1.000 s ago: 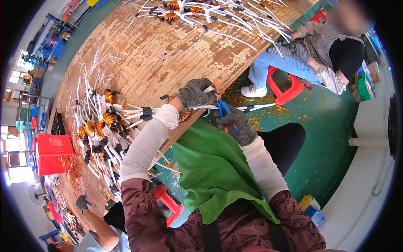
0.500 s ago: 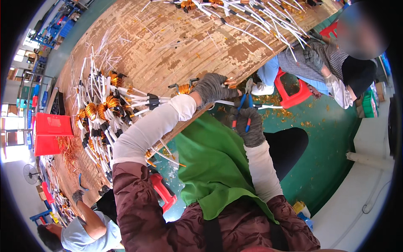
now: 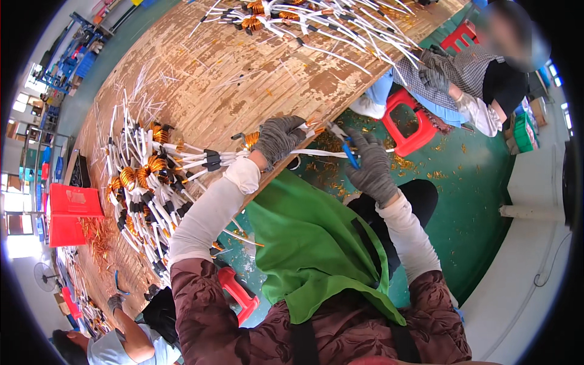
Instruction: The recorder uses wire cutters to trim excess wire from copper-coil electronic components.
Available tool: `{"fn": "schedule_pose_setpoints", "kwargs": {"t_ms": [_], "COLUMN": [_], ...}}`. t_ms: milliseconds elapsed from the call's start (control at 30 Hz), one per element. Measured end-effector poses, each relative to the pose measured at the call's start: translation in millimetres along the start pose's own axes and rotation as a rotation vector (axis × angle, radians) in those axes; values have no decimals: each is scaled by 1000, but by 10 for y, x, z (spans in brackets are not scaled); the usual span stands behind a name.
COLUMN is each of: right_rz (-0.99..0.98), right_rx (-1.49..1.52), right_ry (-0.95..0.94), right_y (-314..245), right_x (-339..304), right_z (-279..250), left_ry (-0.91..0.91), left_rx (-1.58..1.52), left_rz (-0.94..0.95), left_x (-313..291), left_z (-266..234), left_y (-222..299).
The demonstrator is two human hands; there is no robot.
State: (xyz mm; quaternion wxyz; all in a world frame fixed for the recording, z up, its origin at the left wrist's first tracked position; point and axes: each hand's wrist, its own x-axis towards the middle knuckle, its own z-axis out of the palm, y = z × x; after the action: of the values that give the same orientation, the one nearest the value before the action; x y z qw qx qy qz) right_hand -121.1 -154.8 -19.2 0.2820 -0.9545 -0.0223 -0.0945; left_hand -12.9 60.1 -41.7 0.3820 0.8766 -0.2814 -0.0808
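Observation:
My left hand (image 3: 278,140), in a dark grey knit glove, is closed at the table's edge around the wire leads of a copper-wound coil (image 3: 250,141). Bare orange wire ends (image 3: 312,129) stick out past its fingers, and white-sleeved leads (image 3: 331,152) run from under the hand out over the floor. In my right hand (image 3: 372,170), also gloved, is a pair of pliers (image 3: 348,152) with blue handles. Its metal jaws lie close to the orange ends; whether they touch cannot be made out. The palm hides part of the handles.
A heap of coils with white leads (image 3: 143,176) covers the table's left side; another bundle (image 3: 340,33) lies at the far edge. Wire scraps litter the wooden tabletop (image 3: 243,79). Co-workers sit at right and lower left. A red stool (image 3: 409,125) and a red bin (image 3: 76,207) stand nearby.
The pliers have turned from pointing upward to leaning left, their jaws now close to the orange wire ends. My right hand's grip on the handles has shifted. The left hand keeps its hold.

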Motion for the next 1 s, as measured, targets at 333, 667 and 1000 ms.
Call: {"fn": "schedule_pose_setpoints", "kwargs": {"t_ms": [333, 667, 1000], "right_rz": [62, 121, -18], "right_rx": [-80, -99, -389], "right_ry": [-198, -387, -331], "right_y": [-203, -342, -512], "right_x": [175, 351, 427], "right_z": [139, -34, 16], "left_ry": [139, 309, 325], "left_rx": [-72, 55, 140], "left_rz": [-22, 44, 63], "left_x": [-33, -55, -72], "left_z": [109, 166, 150], "left_y": [-76, -57, 32]}}
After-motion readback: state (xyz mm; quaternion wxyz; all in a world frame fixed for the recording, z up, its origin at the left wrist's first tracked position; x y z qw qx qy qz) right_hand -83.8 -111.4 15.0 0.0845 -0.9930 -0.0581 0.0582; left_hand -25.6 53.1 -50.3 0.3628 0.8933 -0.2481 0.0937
